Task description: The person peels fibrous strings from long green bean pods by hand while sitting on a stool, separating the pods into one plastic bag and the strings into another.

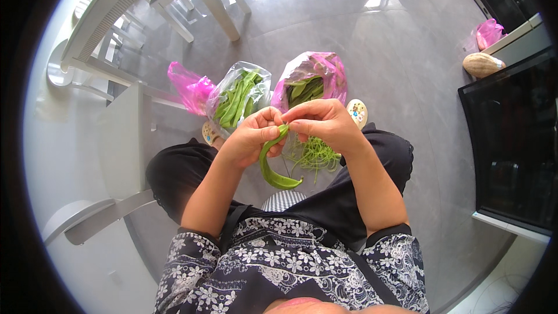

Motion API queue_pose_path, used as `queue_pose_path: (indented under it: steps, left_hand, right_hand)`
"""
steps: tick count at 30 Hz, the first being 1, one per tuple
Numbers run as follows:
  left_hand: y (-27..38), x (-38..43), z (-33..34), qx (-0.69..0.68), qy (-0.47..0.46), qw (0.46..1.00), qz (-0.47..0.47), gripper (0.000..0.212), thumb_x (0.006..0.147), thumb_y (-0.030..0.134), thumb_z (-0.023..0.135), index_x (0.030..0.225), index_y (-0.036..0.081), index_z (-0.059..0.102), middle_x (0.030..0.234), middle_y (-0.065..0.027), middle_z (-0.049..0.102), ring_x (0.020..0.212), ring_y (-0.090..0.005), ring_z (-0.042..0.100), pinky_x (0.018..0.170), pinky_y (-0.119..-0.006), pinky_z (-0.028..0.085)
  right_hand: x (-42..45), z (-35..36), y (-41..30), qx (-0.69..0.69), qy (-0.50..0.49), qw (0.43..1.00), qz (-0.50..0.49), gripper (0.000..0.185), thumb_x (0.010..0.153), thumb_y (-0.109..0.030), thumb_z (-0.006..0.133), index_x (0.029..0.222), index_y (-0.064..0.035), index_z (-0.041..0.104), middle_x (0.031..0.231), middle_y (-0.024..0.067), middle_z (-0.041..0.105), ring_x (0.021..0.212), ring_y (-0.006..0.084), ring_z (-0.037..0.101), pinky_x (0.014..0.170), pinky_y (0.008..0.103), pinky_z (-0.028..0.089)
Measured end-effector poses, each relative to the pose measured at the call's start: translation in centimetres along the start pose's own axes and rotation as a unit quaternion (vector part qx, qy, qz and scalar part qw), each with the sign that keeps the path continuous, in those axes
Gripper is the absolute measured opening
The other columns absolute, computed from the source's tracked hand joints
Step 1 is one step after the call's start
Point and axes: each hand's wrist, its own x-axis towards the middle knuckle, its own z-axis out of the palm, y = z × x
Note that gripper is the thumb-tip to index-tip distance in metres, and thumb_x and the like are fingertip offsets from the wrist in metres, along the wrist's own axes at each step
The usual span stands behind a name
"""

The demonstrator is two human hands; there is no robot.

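My left hand (pixel 257 136) holds a curved flat green bean pod (pixel 271 173) near its upper end, and the pod hangs in a bow below the fingers. At that same tip, the thumb and fingertips of my right hand (pixel 324 123) are pinched together. Beyond my left hand stands a clear plastic bag (pixel 263 79) with long flat green beans (pixel 238 100) in it. A pink-and-clear plastic bag (pixel 338 72) holding darker green pods (pixel 307 89) is beyond my right hand. Thin green bean strings (pixel 317 153) lie in a tangled heap below my right hand.
A crumpled pink bag (pixel 190 88) lies left of the clear bag. White chairs (pixel 126 135) and a table (pixel 117 4) stand at the left. To the right are a large dark screen (pixel 514 139), a tan gourd-like vegetable (pixel 481 65) and another pink bag (pixel 490 34). My knees flank the work area.
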Motion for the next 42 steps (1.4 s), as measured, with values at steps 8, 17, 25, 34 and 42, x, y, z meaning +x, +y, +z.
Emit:
queue_pose_path:
  steps: [8, 17, 25, 34, 42]
  left_hand:
    - [-1.0, -0.1, 0.4, 0.202, 0.04, 0.972, 0.114, 0.027, 0.075, -0.001, 0.064, 0.095, 0.004, 0.047, 0.1, -0.0062, 0.048, 0.07, -0.0112, 0.051, 0.053, -0.023, 0.043]
    - [-0.8, -0.6, 1.6, 0.401, 0.127, 0.872, 0.25, 0.01, 0.085, -0.003, 0.054, 0.095, -0.005, 0.056, 0.102, -0.0099, 0.05, 0.085, -0.0156, 0.059, 0.068, -0.027, 0.054]
    - [-1.3, -0.8, 1.3, 0.551, 0.148, 0.751, 0.332, 0.019, 0.076, -0.003, 0.062, 0.095, -0.001, 0.059, 0.095, -0.0106, 0.057, 0.082, -0.0184, 0.057, 0.07, -0.027, 0.046]
    - [-1.8, -0.3, 2.5, 0.552, 0.174, 0.711, 0.4, 0.014, 0.082, -0.003, 0.056, 0.096, -0.003, 0.057, 0.097, -0.0116, 0.057, 0.083, -0.0188, 0.057, 0.072, -0.028, 0.048]
    - [-1.2, 0.1, 1.7, 0.225, 0.215, 0.885, 0.345, 0.02, 0.095, 0.015, 0.041, 0.104, 0.0, 0.05, 0.095, -0.0098, 0.056, 0.088, -0.0182, 0.059, 0.078, -0.033, 0.051]
  right_hand:
    - [0.5, -0.4, 0.9, -0.067, -0.005, 0.998, 0.005, 0.009, 0.085, -0.006, 0.056, 0.09, 0.0021, 0.058, 0.074, 0.0021, 0.058, 0.067, 0.0084, 0.055, 0.061, 0.0208, 0.044]
    - [0.5, 0.4, 0.2, -0.027, 0.019, 0.999, 0.012, 0.014, 0.085, -0.004, 0.057, 0.097, 0.0034, 0.06, 0.079, 0.0062, 0.063, 0.067, 0.0097, 0.058, 0.062, 0.0219, 0.048]
    - [0.3, 1.1, 0.9, -0.08, 0.042, 0.996, -0.017, 0.01, 0.083, -0.004, 0.057, 0.088, 0.0043, 0.061, 0.075, 0.0068, 0.063, 0.06, 0.0092, 0.059, 0.055, 0.0209, 0.048]
    - [0.5, 1.1, 2.0, 0.205, 0.055, 0.977, 0.034, 0.008, 0.084, -0.004, 0.056, 0.087, 0.0035, 0.058, 0.075, 0.0114, 0.062, 0.063, 0.0159, 0.062, 0.053, 0.029, 0.054]
    - [0.3, 0.1, 2.4, 0.18, 0.077, 0.978, 0.066, 0.013, 0.083, -0.009, 0.06, 0.084, 0.0039, 0.058, 0.071, 0.0106, 0.061, 0.054, 0.0151, 0.06, 0.05, 0.0288, 0.053]
